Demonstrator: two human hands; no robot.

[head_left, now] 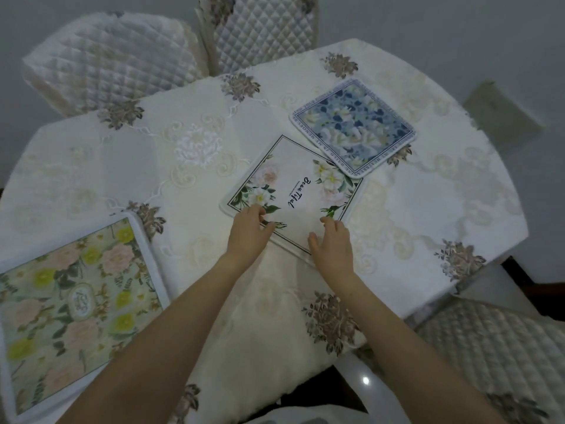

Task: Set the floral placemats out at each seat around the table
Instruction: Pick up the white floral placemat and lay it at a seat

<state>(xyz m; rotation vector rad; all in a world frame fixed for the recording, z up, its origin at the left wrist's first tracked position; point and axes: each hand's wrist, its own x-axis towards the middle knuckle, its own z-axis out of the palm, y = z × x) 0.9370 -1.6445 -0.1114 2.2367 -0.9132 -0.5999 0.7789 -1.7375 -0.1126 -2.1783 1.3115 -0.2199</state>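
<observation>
Three floral placemats lie on the round table point(443, 209), which has a cream embroidered cloth. A white placemat point(293, 179) with a black line border, corner flowers and the word "Beautiful" sits in the middle. My left hand point(249, 232) pinches its near left edge, and my right hand point(331, 244) rests with fingers spread on its near corner. A blue floral placemat point(354, 125) lies beyond it, overlapping its far corner. A pink and yellow floral placemat point(70, 304) lies at the near left.
Quilted cream chairs stand around the table: two at the back point(113, 59) point(260, 29) and one at the near right point(495, 347). The table's near edge hangs just below my forearms. A grey wall runs behind.
</observation>
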